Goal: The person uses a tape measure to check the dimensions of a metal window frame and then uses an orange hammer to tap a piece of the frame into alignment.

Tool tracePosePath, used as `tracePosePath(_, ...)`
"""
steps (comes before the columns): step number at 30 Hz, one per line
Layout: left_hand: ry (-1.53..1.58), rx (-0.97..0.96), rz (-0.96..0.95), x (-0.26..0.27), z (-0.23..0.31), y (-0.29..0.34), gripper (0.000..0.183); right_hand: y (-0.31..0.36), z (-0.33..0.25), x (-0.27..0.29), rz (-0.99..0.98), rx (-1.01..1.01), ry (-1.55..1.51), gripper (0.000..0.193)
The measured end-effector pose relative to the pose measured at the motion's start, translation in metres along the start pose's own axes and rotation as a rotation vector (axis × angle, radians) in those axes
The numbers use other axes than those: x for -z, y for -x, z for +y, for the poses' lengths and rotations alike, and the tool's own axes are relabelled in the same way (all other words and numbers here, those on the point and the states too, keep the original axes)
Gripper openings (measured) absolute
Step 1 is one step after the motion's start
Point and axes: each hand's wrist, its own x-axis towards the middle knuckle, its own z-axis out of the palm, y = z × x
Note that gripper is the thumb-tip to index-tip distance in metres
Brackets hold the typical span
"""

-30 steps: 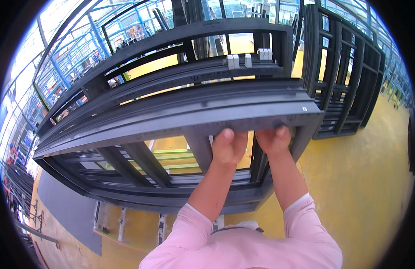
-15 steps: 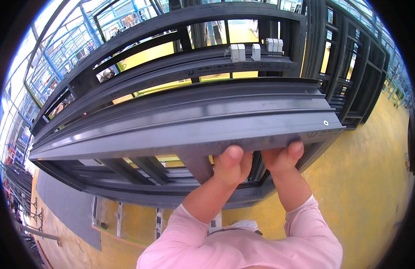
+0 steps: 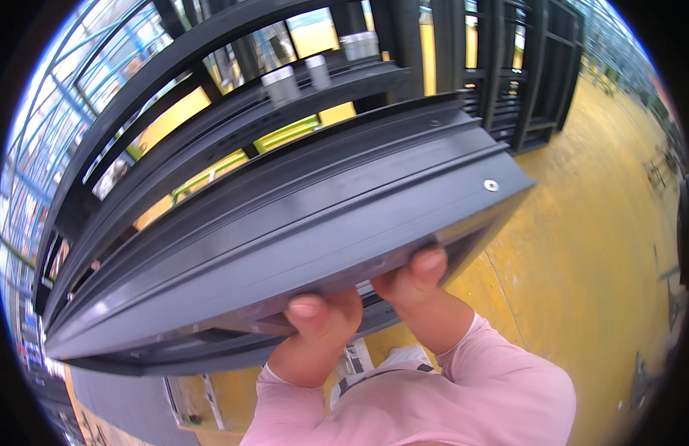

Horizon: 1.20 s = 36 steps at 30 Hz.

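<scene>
A long dark grey metal window frame point(image 3: 307, 201) stretches across the view just in front of me. My left hand point(image 3: 326, 316) grips its near lower edge, the thumb lying against the outer face and the fingers curled out of sight behind. A short way to the right, my right hand point(image 3: 413, 279) grips the same edge in the same manner. Near the frame's right end is a small round white plug point(image 3: 491, 185). Both forearms, in pink sleeves, come up from below.
Beyond my frame stands another dark frame point(image 3: 255, 111) carrying several pale grey clips point(image 3: 318, 72). More dark frames point(image 3: 534, 74) stand upright at the far right. Yellow floor point(image 3: 582, 245) spreads on the right; a grey mat point(image 3: 129, 401) lies at lower left.
The view has turned, so the frame now slants more, with its left end lower. Both hands keep hold of its edge and appear further left in the picture.
</scene>
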Motion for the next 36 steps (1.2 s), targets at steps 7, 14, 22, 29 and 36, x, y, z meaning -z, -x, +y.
tracePosePath(7, 0.043, 0.339, -0.076, -0.009, 0.028, 0.002, 0.094, 0.006, -0.015, -0.014, 0.015, 0.048, 0.025, 0.088)
tracePosePath(14, -0.065, 0.148, -0.071, -0.007, 0.013, 0.023, 0.078, 0.034, -0.028, -0.037, 0.133, -0.080, 0.033, 0.082)
tracePosePath(22, -0.172, -0.142, -0.184, 0.035, -0.018, 0.046, 0.045, 0.076, -0.026, -0.012, 0.196, -0.009, -0.058, 0.061)
tracePosePath(29, -0.073, -0.293, -0.360, 0.054, -0.020, 0.065, 0.069, 0.111, -0.062, 0.006, 0.035, 0.039, 0.033, 0.070)
tracePosePath(36, -1.189, -0.024, 0.250, 0.082, 0.012, 0.005, 0.096, 0.127, -0.118, 0.098, 0.422, 0.047, 0.412, 0.084)
